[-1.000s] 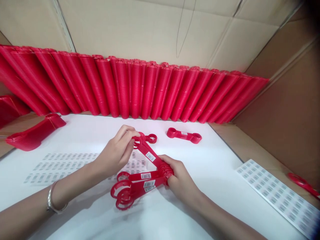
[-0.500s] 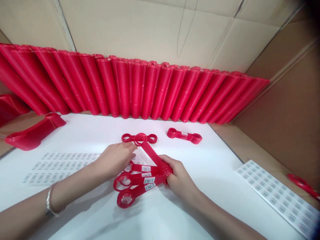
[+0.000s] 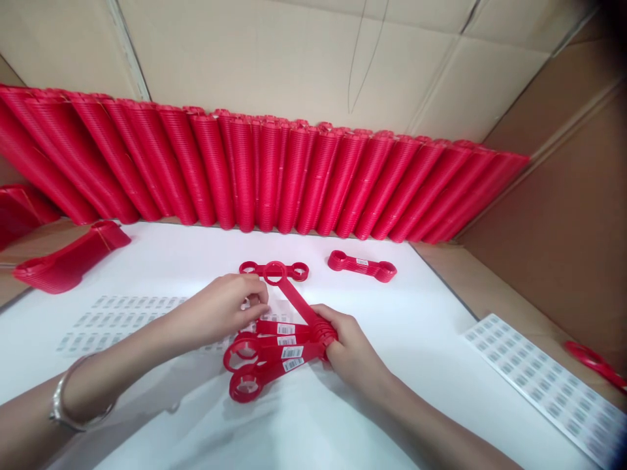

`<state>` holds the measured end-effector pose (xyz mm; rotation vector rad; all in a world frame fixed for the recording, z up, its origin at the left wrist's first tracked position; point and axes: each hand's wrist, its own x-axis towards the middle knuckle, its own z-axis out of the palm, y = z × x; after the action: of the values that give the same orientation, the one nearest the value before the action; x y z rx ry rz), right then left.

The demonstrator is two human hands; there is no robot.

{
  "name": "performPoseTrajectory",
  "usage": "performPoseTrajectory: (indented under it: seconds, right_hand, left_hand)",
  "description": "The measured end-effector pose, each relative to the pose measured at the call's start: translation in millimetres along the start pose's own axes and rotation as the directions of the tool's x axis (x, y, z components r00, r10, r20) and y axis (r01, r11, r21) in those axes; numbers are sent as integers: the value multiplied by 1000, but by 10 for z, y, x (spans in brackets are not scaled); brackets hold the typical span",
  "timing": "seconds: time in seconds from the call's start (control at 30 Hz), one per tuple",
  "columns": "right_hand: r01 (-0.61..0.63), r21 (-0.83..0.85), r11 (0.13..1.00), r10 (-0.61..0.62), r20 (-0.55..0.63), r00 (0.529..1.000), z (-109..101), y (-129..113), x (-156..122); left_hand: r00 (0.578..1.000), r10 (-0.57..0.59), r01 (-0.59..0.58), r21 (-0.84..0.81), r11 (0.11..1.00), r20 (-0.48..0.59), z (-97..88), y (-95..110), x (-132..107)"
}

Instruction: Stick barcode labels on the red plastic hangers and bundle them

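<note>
My right hand [image 3: 350, 343] grips a fanned bunch of red plastic strips with ring ends [image 3: 281, 352] by their right ends. Several fanned strips carry small white barcode labels. One strip without a visible label [image 3: 296, 300] points up and left, its ring apart from the others. Just left of that ring, my left hand [image 3: 238, 300] is closed, thumb and fingertips close together. Whatever it may pinch is too small to make out. Beneath it lies a sheet of barcode stickers [image 3: 132, 320], partly covered by my forearm and the strips.
Tall stacks of red strips [image 3: 269, 176] line the back against cardboard [image 3: 274, 52]. Two small stacks lie on the white table, one behind the bunch [image 3: 247, 267], one further right [image 3: 362, 264]. Another stack [image 3: 68, 258] rests left. A second sticker sheet [image 3: 548, 385] lies right.
My left hand has drawn back slightly from the unlabelled strip's ring, fingers curling, with its wrist shifting left. The sticker sheet beneath has slid a little right. My right hand stays nearly still.
</note>
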<state>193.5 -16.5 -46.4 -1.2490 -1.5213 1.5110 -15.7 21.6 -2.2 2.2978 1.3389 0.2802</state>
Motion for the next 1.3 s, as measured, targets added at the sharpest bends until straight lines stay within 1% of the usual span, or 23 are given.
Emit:
performPoseTrajectory:
  seconds: [0.07,0.17,0.23,0.33,0.43,0.57,0.87,0.97,1.03,1.1,1.13,1.17,1.2,1.23,1.27,1.3]
  right_hand:
    - [23,-6,1000,-23,-1,1000,6,-11,-6]
    - [54,-15,998,-53,15,998,24,-23,-18]
    - [72,-39,997,-71,27,997,35,-30,-29]
    - [107,-90,990,-104,30,994,41,-38,-46]
    - [124,-109,986,-121,33,992,40,-48,-62]
    - [119,-114,986,-116,32,993,42,-62,-75]
    - [113,-100,989,-110,39,993,54,-72,-72]
    - [114,-72,991,-111,42,993,57,-72,-72]
    - [122,-57,991,-120,44,992,60,-69,-72]
    - [138,-56,989,-135,46,990,62,-67,-74]
    - [149,-61,987,-146,47,988,63,-68,-76]
    - [160,-67,985,-157,47,987,63,-71,-79]
    - [170,-72,983,-167,50,985,63,-75,-84]
    - [180,-79,981,-176,55,983,64,-81,-88]
    - [190,-87,978,-185,62,981,64,-88,-93]
    - [201,-96,975,-195,70,978,65,-95,-97]
  left_hand:
    - [1000,-15,16,-152,988,7,-18,76,-16]
    - [998,-48,59,-354,933,39,34,168,-11]
    - [996,-75,91,-445,891,54,87,199,7]
    - [993,-101,116,-537,836,58,144,205,32]
    - [992,-110,121,-587,801,54,170,193,44]
    - [992,-117,127,-611,781,56,185,192,51]
    - [991,-125,125,-558,821,38,224,171,62]
    - [993,-117,100,-488,867,-3,239,161,51]
    - [994,-92,61,-391,918,-61,255,163,36]
    - [989,-23,-7,-210,978,-144,280,172,18]
    - [978,45,-61,-71,996,-206,298,176,10]
    - [952,142,-120,97,988,-272,319,181,3]
    - [908,254,-164,276,947,-333,341,184,-2]
    - [850,365,-182,440,880,-379,364,185,-5]
    - [790,457,-173,567,806,-409,385,185,-5]
    - [740,520,-149,651,745,-427,402,182,-3]
